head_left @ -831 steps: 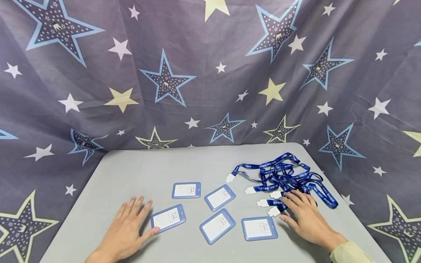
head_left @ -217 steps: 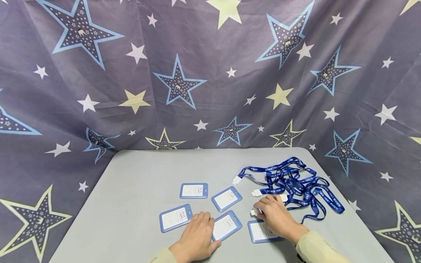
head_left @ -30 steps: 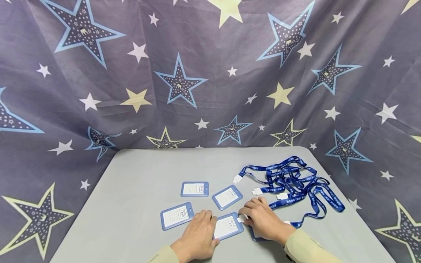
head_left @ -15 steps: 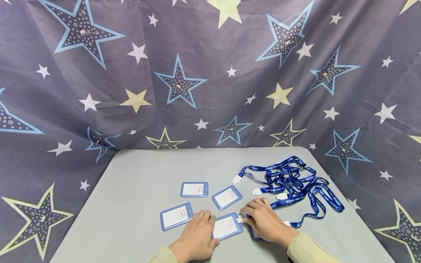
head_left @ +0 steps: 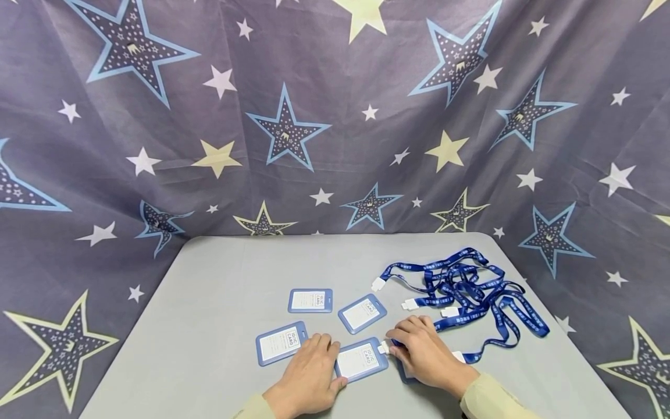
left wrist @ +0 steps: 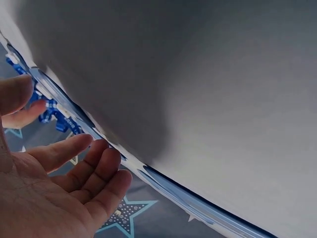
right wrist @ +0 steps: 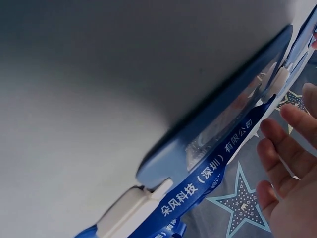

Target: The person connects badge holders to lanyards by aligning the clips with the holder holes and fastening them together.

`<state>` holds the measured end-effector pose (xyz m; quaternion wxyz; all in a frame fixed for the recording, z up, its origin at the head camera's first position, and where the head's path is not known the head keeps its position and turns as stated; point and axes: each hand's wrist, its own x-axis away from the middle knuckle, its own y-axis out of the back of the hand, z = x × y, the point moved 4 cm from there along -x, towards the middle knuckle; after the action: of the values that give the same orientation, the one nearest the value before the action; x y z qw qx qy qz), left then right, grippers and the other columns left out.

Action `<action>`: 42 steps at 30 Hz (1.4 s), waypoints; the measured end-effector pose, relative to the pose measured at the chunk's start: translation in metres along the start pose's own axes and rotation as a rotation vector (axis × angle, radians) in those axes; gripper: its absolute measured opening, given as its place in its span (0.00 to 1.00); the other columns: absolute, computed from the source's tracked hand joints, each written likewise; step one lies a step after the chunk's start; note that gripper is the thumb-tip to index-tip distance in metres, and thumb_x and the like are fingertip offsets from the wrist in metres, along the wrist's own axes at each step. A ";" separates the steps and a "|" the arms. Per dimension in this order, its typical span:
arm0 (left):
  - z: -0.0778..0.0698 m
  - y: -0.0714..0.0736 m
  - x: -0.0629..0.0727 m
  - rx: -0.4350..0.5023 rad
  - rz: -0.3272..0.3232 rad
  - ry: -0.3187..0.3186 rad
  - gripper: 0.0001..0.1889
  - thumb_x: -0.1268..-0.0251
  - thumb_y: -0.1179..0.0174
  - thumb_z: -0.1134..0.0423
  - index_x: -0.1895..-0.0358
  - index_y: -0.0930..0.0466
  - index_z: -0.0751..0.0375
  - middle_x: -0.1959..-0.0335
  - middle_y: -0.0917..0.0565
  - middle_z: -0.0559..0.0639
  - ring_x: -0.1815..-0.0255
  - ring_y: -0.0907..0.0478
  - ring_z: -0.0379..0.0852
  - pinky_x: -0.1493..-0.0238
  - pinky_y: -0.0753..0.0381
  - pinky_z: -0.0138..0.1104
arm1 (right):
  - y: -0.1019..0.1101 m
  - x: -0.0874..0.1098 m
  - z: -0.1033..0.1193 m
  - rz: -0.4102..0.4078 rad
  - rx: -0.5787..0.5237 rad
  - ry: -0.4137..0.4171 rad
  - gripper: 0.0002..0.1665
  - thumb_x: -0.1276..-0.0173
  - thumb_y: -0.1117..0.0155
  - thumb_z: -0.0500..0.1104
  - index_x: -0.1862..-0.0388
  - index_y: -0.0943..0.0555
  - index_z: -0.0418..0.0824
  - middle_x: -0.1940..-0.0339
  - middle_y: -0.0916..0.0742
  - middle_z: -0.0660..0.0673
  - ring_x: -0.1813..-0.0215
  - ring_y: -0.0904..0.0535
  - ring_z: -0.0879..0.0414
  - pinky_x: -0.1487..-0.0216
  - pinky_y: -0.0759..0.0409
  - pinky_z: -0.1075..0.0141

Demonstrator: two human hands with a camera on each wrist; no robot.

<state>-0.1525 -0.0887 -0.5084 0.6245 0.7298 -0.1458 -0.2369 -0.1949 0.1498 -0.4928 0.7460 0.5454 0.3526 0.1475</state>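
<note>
Blue plastic frames the flat rectangular card holder with a white printed insert (head_left: 358, 362), the item under work, which lies face up on the grey bench (head_left: 225, 279) between the two hands. The left hand (head_left: 310, 369) grips the holder's left end, thumb and forefinger at its edges. The right hand (head_left: 425, 354) pinches a small white plastic clip (head_left: 384, 347) at the holder's slotted right end; whether the clip has entered the slot cannot be told. A blue fabric lanyard with white lettering (right wrist: 203, 171) trails from that clip, to the right of the holder. Beyond the holder and to its right lies a loose heap of blue lanyards (head_left: 466, 286).

Handling, as judged: the holder should be light, stiff and smooth enough to skid, so it is best held by the frame, away from the slot. The clip appears rigid; pinch it across its sides. The lanyard is soft and cannot push. The slot's thin rim is probably the weakest part; avoid prying.
</note>
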 end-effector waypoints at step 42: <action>0.026 0.013 0.016 0.041 -0.041 0.063 0.33 0.34 0.35 0.43 0.38 0.22 0.69 0.42 0.22 0.62 0.35 0.27 0.62 0.30 0.30 0.55 | 0.025 0.011 -0.040 -0.159 0.128 -0.066 0.16 0.44 0.19 0.40 0.56 0.12 0.42 0.58 0.11 0.48 0.55 0.20 0.52 0.50 0.29 0.52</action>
<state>-0.1517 -0.1215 -0.5007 0.6089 0.7523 -0.1159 -0.2233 -0.2106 0.1943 -0.4806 0.7301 0.5668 0.3787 0.0472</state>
